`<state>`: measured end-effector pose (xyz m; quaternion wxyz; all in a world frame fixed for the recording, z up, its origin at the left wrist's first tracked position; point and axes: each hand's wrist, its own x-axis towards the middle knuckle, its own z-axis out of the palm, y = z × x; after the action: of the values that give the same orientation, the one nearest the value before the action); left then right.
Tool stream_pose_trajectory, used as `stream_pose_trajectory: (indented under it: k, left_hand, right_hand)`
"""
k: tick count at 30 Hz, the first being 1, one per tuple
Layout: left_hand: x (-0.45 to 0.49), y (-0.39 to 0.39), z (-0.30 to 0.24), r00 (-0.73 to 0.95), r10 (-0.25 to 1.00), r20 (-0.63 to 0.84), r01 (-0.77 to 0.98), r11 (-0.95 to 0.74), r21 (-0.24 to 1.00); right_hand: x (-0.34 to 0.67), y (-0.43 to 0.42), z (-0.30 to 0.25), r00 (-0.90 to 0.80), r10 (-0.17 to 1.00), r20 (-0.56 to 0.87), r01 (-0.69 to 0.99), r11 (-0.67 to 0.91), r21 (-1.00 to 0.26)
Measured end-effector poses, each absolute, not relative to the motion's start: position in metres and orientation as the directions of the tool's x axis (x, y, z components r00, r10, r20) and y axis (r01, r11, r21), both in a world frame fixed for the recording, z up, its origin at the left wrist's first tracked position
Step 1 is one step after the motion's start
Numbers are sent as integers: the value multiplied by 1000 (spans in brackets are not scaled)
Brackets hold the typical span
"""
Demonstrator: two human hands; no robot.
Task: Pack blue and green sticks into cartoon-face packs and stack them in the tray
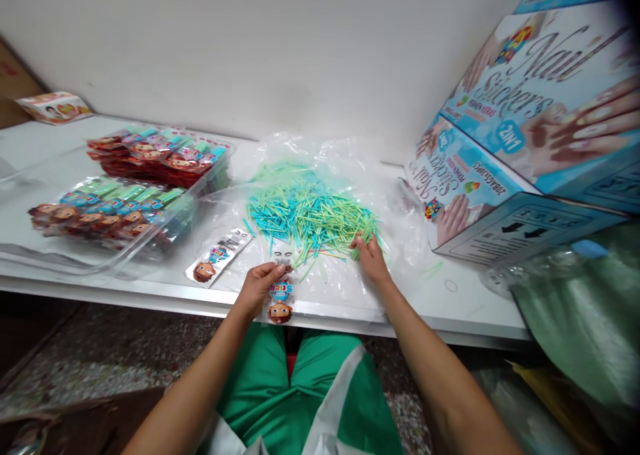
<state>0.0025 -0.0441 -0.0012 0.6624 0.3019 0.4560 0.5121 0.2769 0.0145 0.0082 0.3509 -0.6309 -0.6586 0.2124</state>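
Observation:
My left hand (259,287) pinches a small clear printed packet (280,295) with a cartoon face, held at the table's near edge. My right hand (369,255) reaches into a heap of thin blue and green sticks (310,211) lying on a clear plastic sheet (345,155), its fingers closed on a few sticks at the heap's right edge. A second printed packet (219,257) lies flat on the table to the left of my left hand.
Two clear trays of filled packets (113,208) (160,151) stand at the left. Stacked blue "Nail Stickers" cartons (540,115) rise at the right. A small box (54,106) sits far back left. A green bag (585,308) hangs at the right.

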Motion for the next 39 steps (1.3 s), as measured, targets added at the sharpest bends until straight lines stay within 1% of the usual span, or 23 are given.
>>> stream_pose_trajectory:
  k: [5,12,17,24,32,37,39]
  left_hand:
    - [3,-43,-5,53,953,-299,-420,293,859]
    - [2,-43,-6,73,954,-291,-413,295,862]
    - [2,-43,-6,84,955,-286,-424,294,857]
    - [2,-43,-5,80,955,-285,-412,292,863]
    - [3,-45,-3,64,953,-295,-398,295,869]
    - [3,-45,-2,60,955,-290,-424,287,859]
    - [3,-46,-1,58,957,-284,-422,282,862]
  right_hand:
    - [276,8,-3,45,980,196,510,146,-848]
    - [275,6,-6,64,961,269,440,215,-872]
    - [276,4,-6,96,953,286,389,229,-892]
    - [278,4,-7,179,939,295,416,200,-887]
    - [278,1,-4,205,940,273,498,141,-856]
    - [275,-2,-2,161,931,328,488,214,-846]
    - [274,-5,-5,133,937,324,490,222,-843]
